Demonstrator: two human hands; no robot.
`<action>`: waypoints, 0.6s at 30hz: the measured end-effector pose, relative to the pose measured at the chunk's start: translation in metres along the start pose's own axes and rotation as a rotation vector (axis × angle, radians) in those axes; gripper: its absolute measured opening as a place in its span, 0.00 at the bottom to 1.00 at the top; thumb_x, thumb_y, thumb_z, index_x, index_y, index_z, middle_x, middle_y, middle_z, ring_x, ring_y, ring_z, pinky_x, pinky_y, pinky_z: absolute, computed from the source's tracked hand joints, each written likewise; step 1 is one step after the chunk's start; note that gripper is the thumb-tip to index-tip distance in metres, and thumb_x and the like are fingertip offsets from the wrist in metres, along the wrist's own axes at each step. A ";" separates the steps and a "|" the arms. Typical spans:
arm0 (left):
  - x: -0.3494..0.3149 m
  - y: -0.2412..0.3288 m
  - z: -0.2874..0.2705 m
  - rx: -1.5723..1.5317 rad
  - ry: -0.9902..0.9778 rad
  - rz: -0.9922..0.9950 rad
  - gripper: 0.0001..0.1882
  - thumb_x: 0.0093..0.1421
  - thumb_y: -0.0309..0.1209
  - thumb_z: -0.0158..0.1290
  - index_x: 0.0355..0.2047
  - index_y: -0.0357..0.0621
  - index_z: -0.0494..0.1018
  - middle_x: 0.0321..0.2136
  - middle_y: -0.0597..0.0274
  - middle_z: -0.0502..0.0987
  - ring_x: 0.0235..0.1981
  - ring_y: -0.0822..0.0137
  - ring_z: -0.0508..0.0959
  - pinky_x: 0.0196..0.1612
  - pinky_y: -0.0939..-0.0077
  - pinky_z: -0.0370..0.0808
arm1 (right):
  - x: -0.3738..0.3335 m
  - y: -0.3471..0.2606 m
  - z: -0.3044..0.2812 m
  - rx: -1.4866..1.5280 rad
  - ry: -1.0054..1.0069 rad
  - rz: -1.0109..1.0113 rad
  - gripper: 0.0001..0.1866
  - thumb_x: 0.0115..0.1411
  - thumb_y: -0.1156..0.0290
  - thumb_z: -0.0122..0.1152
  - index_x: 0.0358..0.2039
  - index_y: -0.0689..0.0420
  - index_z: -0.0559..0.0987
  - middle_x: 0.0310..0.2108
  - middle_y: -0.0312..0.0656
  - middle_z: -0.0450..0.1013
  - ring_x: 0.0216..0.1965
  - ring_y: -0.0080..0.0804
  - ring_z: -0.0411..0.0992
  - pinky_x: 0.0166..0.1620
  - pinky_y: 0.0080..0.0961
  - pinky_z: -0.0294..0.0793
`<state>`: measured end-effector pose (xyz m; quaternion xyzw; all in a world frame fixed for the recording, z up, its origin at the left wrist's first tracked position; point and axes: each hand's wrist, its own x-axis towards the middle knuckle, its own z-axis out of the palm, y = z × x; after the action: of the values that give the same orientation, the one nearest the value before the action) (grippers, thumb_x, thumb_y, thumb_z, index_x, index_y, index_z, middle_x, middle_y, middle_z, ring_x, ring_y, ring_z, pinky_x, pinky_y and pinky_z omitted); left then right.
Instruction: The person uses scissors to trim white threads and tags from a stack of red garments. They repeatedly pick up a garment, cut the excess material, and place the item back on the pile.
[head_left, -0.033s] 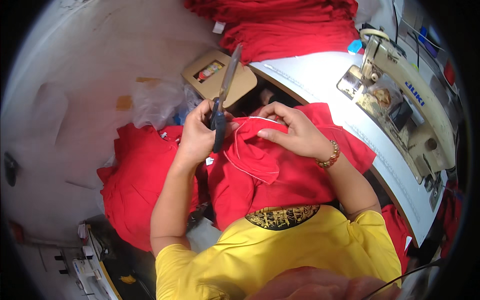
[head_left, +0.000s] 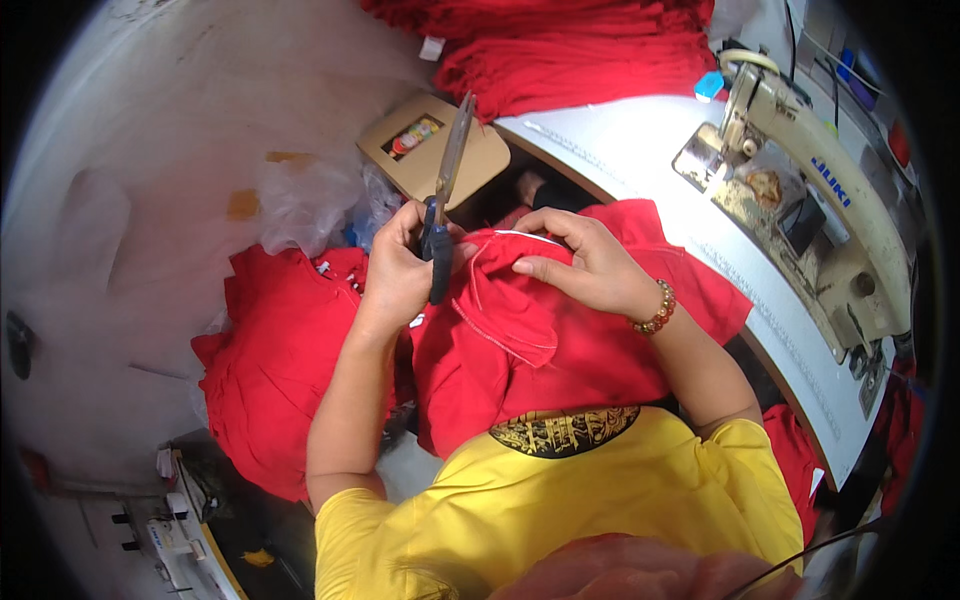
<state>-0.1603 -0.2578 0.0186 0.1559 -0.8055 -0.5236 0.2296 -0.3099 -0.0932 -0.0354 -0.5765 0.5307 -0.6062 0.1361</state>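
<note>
My left hand (head_left: 402, 268) is closed around the dark handles of a pair of scissors (head_left: 456, 152), whose blades point up and away from me. Its thumb and fingers also meet the edge of a red shirt (head_left: 590, 350). That shirt lies across my lap, with pale stitching along its seams and a white strip at the upper edge. Pinching this edge from the right is my right hand (head_left: 605, 270), with a beaded bracelet on the wrist. Some of its fingertips are hidden behind the cloth. A flap of red fabric hangs down between the hands.
To my right, a sewing machine (head_left: 815, 180) stands on a curved white table (head_left: 600, 150). Stacked red garments (head_left: 590, 60) lie at the far end. A brown cardboard box (head_left: 470, 165) sits beyond my hands. More red garments (head_left: 280, 370) and clear plastic bags (head_left: 305, 205) are at left.
</note>
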 end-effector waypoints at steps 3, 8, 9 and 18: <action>-0.007 -0.018 0.016 -0.083 0.064 -0.033 0.14 0.47 0.21 0.63 0.29 0.42 0.68 0.27 0.69 0.72 0.28 0.80 0.70 0.33 0.85 0.68 | -0.008 0.003 0.006 -0.059 0.083 0.038 0.10 0.54 0.70 0.62 0.34 0.61 0.76 0.32 0.45 0.73 0.34 0.37 0.73 0.38 0.26 0.70; -0.017 -0.034 0.032 0.101 0.211 0.110 0.14 0.47 0.17 0.62 0.29 0.40 0.67 0.26 0.66 0.74 0.26 0.79 0.71 0.31 0.85 0.69 | -0.009 0.012 0.015 -0.255 0.111 0.025 0.08 0.51 0.75 0.63 0.33 0.63 0.77 0.28 0.43 0.73 0.29 0.33 0.72 0.34 0.25 0.70; -0.019 -0.044 0.033 0.141 0.223 0.098 0.14 0.47 0.18 0.62 0.29 0.40 0.67 0.26 0.66 0.75 0.27 0.79 0.72 0.32 0.85 0.70 | -0.010 0.017 0.018 -0.243 0.131 0.018 0.07 0.51 0.76 0.63 0.32 0.62 0.77 0.28 0.44 0.73 0.29 0.35 0.73 0.33 0.26 0.71; -0.034 -0.047 0.056 -0.260 0.285 -0.073 0.12 0.52 0.21 0.60 0.31 0.39 0.66 0.28 0.61 0.76 0.30 0.77 0.75 0.35 0.86 0.72 | -0.026 0.033 0.041 0.131 0.320 0.286 0.06 0.53 0.77 0.62 0.32 0.63 0.78 0.28 0.42 0.74 0.29 0.24 0.74 0.33 0.20 0.74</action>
<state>-0.1606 -0.2168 -0.0511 0.2266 -0.6842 -0.6040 0.3402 -0.2827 -0.1063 -0.0855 -0.3819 0.5812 -0.6977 0.1720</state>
